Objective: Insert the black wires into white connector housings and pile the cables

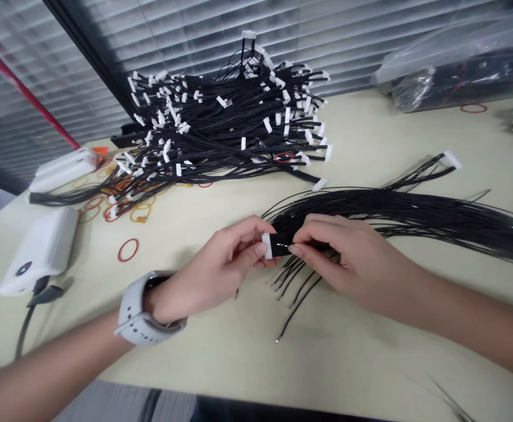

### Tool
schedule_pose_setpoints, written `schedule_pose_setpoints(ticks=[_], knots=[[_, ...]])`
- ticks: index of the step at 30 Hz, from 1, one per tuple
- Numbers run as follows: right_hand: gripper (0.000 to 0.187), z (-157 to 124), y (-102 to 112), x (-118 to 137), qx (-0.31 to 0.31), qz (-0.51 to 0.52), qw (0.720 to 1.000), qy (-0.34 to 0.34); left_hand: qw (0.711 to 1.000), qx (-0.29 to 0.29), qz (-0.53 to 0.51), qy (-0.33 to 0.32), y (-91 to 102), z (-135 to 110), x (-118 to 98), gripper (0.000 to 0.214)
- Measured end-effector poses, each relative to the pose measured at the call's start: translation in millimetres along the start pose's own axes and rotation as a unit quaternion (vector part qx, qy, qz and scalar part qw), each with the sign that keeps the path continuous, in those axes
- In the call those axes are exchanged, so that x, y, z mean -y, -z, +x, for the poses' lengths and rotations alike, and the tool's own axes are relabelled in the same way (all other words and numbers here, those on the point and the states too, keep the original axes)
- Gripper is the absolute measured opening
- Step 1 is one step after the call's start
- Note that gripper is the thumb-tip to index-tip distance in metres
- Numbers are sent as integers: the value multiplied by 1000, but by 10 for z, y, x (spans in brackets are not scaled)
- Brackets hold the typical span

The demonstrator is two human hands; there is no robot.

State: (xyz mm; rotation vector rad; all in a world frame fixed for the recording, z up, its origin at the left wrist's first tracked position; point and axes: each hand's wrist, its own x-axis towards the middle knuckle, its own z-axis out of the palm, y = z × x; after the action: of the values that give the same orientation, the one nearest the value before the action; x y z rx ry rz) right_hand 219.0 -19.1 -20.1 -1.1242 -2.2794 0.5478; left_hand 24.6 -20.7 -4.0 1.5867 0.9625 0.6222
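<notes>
Between thumb and fingers my left hand (pixel 239 252) grips a white connector (pixel 267 246) with black wires running out of it to the right. My right hand (pixel 339 246) pinches a black wire whose bare metal terminal (pixel 283 245) points left, close to the connector. Whether the terminal touches the connector I cannot tell. Under and behind both hands lies a long bundle of black wires (pixel 450 217), stretching to the right. Several loose wire ends with metal terminals (pixel 289 293) fan out below my right hand. Another white connector (pixel 452 159) sits on wires at the right.
A large heap of black cables with white connectors (pixel 230 123) fills the back of the table (pixel 221 363). Rubber bands (pixel 128 249) lie at the left, beside a white power bank (pixel 41 252) with a cable. A plastic bag (pixel 458 70) stands at the back right.
</notes>
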Motion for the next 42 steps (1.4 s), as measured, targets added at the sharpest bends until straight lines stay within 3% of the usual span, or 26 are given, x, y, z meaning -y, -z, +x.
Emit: schedule_pose_setpoints(ticks=[11, 16, 24, 29, 31, 35, 38, 40, 42], knots=[[10, -1, 115, 53, -28, 80, 996, -32, 997, -5, -64, 42, 42, 29, -30, 11], [8, 13, 90, 62, -39, 85, 994, -59, 998, -4, -50, 30, 25, 22, -38, 10], [10, -15, 1, 31, -55, 57, 996, -35, 1000, -1, 1, -3, -3, 11, 5, 9], [8, 1, 20, 36, -51, 67, 996, -30, 1000, -5, -26, 12, 14, 4, -22, 10], [8, 14, 44, 28, -53, 67, 996, -11, 999, -11, -44, 30, 26, 18, -41, 9], [11, 24, 87, -24, -16, 22, 996, 87, 996, -23, -70, 58, 47, 43, -64, 10], [11, 10, 113, -35, 0, -12, 994, 107, 995, -29, -73, 65, 54, 43, -67, 10], [11, -16, 134, 0, -36, -22, 994, 100, 995, -32, -75, 64, 51, 42, -65, 10], [11, -50, 153, 64, -125, -34, 986, 105, 995, -35, -79, 59, 43, 43, -63, 10]])
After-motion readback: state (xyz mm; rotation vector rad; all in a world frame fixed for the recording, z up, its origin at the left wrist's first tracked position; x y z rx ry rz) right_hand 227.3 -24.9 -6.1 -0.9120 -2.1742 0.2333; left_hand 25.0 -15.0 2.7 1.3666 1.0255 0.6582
